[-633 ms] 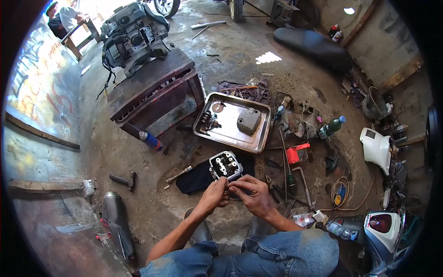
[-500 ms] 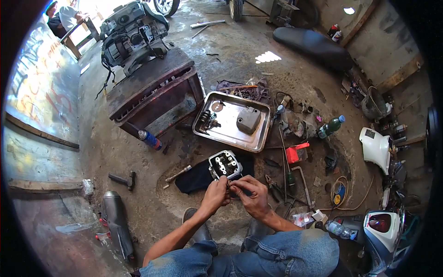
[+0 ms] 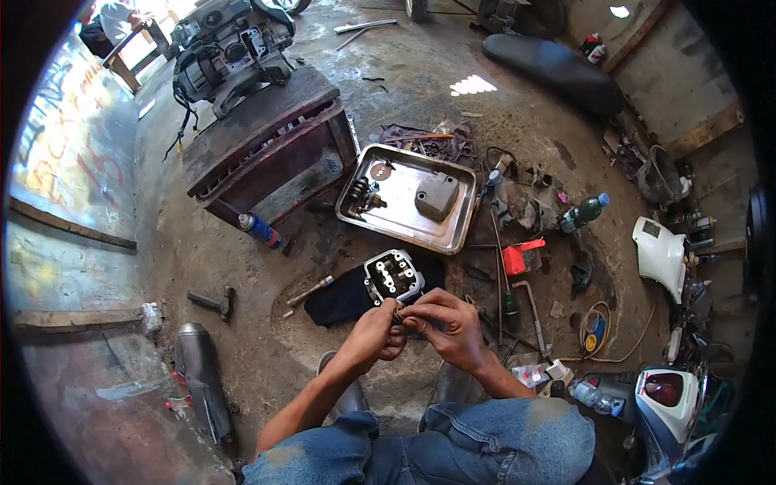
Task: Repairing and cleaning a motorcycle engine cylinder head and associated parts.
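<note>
My left hand (image 3: 373, 333) and my right hand (image 3: 449, 325) meet in front of my knees. Between their fingertips they pinch a small brownish metal part (image 3: 398, 315); fingers hide most of it, so its kind is unclear. Just beyond my hands, an engine cylinder head (image 3: 394, 277) lies with its open side up on a dark cloth (image 3: 333, 304). A metal tray (image 3: 402, 239) stands farther off, holding a grey cover (image 3: 436, 196), a camshaft-like part (image 3: 360, 191) and a round plate (image 3: 380, 171).
Left lie a hammer (image 3: 212, 303), an exhaust muffler (image 3: 200, 380) and a spray can (image 3: 260, 230). An engine (image 3: 232, 61) rests on a wooden cabinet (image 3: 271, 158). To the right are a red box (image 3: 524, 257), a bent wrench (image 3: 533, 315), a green bottle (image 3: 585, 213) and a motorcycle (image 3: 667, 404).
Both hands stay together on the small part, with slight finger shifts; the right hand has risen a little. The whole view has shifted slightly.
</note>
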`<state>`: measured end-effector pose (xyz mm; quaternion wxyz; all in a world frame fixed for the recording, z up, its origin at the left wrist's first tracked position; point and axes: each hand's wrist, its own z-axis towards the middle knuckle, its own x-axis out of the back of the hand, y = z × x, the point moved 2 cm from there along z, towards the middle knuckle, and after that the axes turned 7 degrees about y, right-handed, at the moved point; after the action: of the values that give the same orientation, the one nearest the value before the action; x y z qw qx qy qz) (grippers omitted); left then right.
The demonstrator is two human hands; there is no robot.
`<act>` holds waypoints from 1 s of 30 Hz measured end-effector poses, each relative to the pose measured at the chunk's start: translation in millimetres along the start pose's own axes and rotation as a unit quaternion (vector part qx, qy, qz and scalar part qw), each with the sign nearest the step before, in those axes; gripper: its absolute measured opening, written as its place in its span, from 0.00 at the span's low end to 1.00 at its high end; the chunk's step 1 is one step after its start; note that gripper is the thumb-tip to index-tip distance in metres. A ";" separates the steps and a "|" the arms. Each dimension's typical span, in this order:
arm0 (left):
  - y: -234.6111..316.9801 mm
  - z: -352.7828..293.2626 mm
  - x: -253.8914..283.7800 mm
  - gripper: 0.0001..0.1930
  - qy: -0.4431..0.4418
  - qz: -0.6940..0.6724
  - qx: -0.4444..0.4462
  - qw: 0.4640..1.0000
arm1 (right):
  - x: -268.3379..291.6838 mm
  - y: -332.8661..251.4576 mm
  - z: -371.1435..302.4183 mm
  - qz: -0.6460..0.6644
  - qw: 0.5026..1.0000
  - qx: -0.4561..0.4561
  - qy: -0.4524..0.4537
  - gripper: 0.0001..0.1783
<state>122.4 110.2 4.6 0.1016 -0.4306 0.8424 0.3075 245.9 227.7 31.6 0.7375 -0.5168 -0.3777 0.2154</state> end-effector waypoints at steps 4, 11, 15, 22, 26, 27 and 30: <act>2.5 -5.0 -3.4 0.21 -0.048 -0.052 0.038 0.997 | 4.0 -4.3 4.5 0.007 1.000 0.011 0.008 0.12; -3.5 -1.3 -1.2 0.20 -0.069 -0.083 0.005 0.994 | -1.8 -2.7 -1.3 -0.010 0.999 0.014 0.047 0.11; -10.9 2.8 -4.4 0.20 -0.005 -0.079 -0.017 0.997 | -3.9 -9.8 -1.7 -0.053 0.996 0.047 0.054 0.13; -21.2 0.6 -4.5 0.25 0.136 0.018 -0.185 0.973 | -13.0 -8.7 -6.8 -0.018 0.996 0.037 0.075 0.13; -19.4 0.4 -10.0 0.29 0.182 0.098 -0.275 0.939 | -18.8 -6.6 -11.7 -0.011 0.995 0.021 0.099 0.13; -18.2 -0.8 -13.9 0.29 0.181 0.098 -0.276 0.939 | -19.1 -6.4 -12.1 -0.008 0.994 0.022 0.104 0.13; -16.1 -3.3 -17.6 0.29 0.206 0.081 -0.289 0.931 | -20.5 -9.2 -10.1 0.009 0.994 0.018 0.106 0.13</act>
<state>146.1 112.7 7.9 -0.2284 -0.4259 0.7512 0.4496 240.4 203.7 31.5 0.7803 -0.5269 -0.2889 0.1733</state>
